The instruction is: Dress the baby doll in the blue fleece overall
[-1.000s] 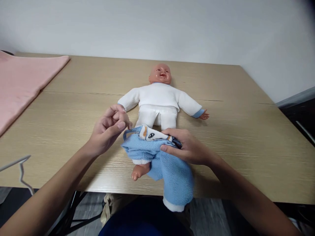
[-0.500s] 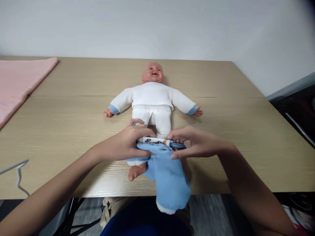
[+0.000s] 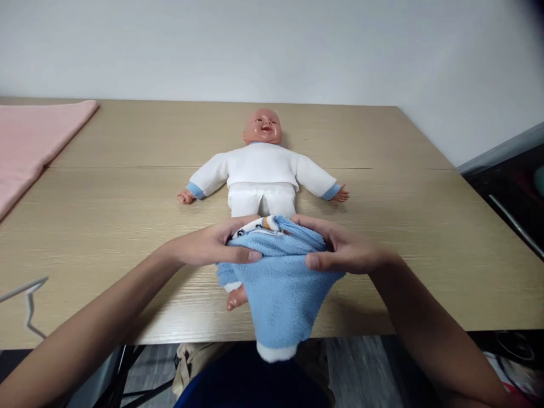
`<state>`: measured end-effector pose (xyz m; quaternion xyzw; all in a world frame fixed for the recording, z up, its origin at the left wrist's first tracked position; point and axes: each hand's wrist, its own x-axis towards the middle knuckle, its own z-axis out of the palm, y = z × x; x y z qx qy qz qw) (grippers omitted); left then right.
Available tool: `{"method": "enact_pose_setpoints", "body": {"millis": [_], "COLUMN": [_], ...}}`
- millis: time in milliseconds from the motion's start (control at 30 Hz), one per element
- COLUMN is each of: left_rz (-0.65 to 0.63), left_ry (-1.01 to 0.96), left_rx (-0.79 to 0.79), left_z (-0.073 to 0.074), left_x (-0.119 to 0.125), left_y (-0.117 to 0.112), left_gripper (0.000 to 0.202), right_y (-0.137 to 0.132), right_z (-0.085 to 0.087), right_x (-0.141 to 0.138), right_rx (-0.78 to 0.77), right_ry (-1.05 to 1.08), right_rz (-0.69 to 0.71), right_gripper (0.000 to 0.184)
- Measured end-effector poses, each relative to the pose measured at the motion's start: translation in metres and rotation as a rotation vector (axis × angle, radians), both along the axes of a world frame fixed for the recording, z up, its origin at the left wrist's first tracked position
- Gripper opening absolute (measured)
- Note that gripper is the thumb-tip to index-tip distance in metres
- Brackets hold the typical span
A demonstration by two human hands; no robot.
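Left grip [image 3: 212, 246]: clenched on the left side of the waistband of the blue fleece trousers [image 3: 278, 289], thumb laid along the outer face, fingers curled over the rim. Their tips are hidden by the cloth.

Right grip [image 3: 340, 249]: clenched on the opposite side of the same waistband, thumb outside. The remaining fingers are partly buried in the bunched fleece.

The trousers lie over the lower legs of the baby doll [image 3: 263, 164], near the front edge of the tabletop [image 3: 127, 198]. A strip of printed lining [image 3: 257, 225] shows at the waistband between the two grips; its pattern cannot be read. One trouser leg hangs past the tabletop edge and ends in a white cuff [image 3: 275, 351]. Whether a doll leg is inside it cannot be told. One bare doll foot [image 3: 236, 297] sticks out beneath the other cuff.

The doll lies on its back, arms spread, in a white top and white trousers, its knees and shins covered.

A pink cloth [image 3: 29, 141] at far left is cut off by the frame. So is a white wire hanger [image 3: 29, 294] at the left edge.
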<state>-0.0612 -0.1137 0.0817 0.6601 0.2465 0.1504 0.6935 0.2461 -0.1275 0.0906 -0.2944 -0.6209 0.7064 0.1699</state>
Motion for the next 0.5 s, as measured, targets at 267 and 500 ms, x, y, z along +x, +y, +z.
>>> {"method": "enact_pose_setpoints", "body": {"millis": [267,500], "left_rz": [-0.283,0.02], "left_ry": [-0.018,-0.156], "left_rx": [-0.198,-0.138], "left_z": [0.003,-0.015], "left_x": [0.01,0.003], "left_y": [-0.001,0.004], "left_gripper": [0.019,0.033], "right_y": [0.004,-0.009], "right_z": [-0.003,-0.033], "right_x": [0.001,-0.022], "right_rx": [0.074,-0.082], "right_ry": [0.109,0.324], "right_rz": [0.15,-0.244], "right_gripper": [0.027,0.044]}}
